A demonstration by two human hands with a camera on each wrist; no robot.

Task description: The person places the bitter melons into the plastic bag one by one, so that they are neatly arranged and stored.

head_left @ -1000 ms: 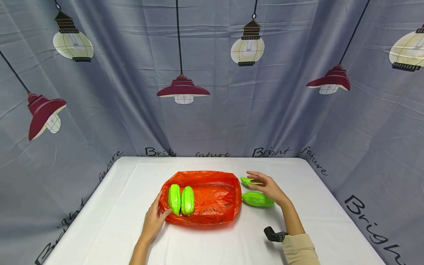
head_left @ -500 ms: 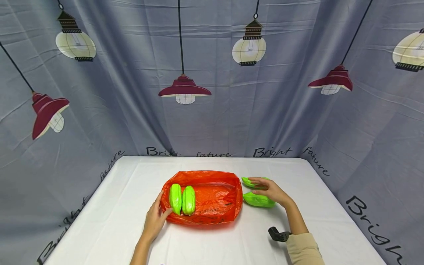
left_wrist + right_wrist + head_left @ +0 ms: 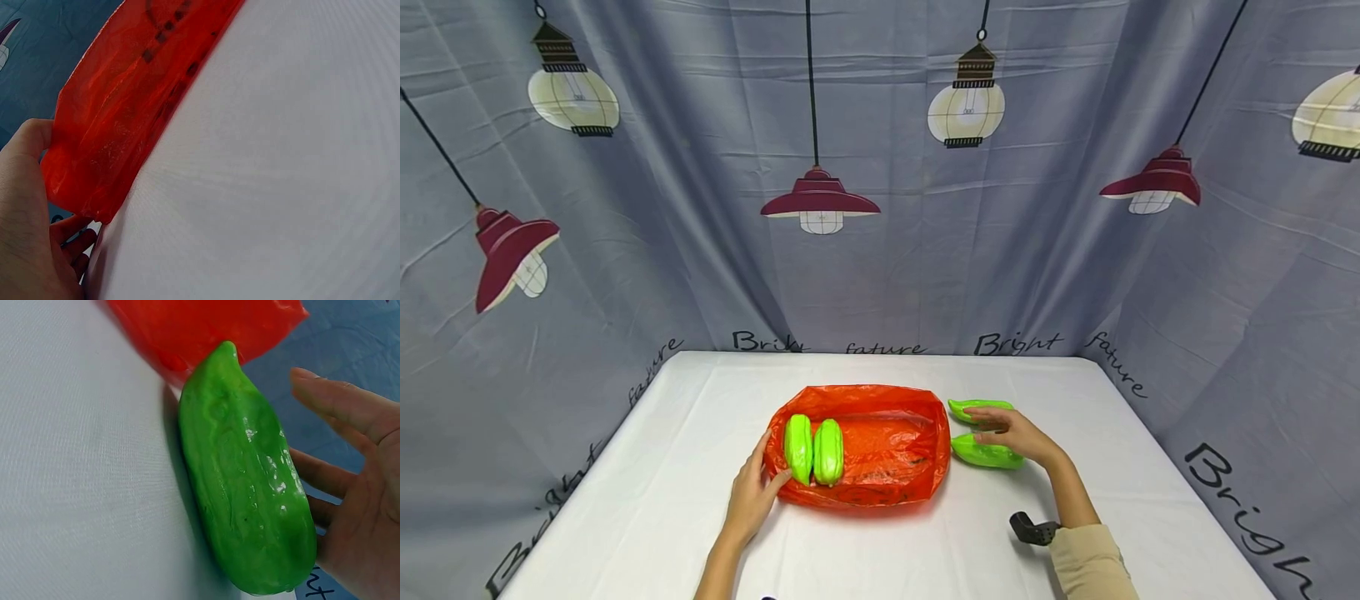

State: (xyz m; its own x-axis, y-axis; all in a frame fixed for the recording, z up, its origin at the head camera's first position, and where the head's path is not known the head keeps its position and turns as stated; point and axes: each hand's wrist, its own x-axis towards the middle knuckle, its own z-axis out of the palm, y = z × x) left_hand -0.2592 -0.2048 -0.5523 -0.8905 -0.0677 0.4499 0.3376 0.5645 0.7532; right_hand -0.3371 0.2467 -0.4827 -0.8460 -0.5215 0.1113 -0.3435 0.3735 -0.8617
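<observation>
A red plastic bag (image 3: 887, 454) lies spread open on the white table, with two glossy green gourd-like vegetables (image 3: 799, 450) side by side at its left end. My left hand (image 3: 751, 496) holds the bag's left end, thumb at the front rim and fingers along the outer side. To the bag's right lie two more such vegetables, a far one (image 3: 961, 409) and a near one (image 3: 992, 455). Over this pair is my right hand (image 3: 1018, 435), its fingers above the far one and its thumb above the near one. The right wrist view shows the near vegetable (image 3: 247, 481) beside spread fingers.
A white cloth covers the table (image 3: 865, 558). Grey-blue curtains (image 3: 880, 283) printed with lamps and lettering stand behind and at both sides. A black wrist device (image 3: 1033, 530) sits by the right sleeve (image 3: 1090, 562).
My right hand has come down slightly and to the right, nearer the two vegetables beside the bag. The left hand stays at the bag's left end.
</observation>
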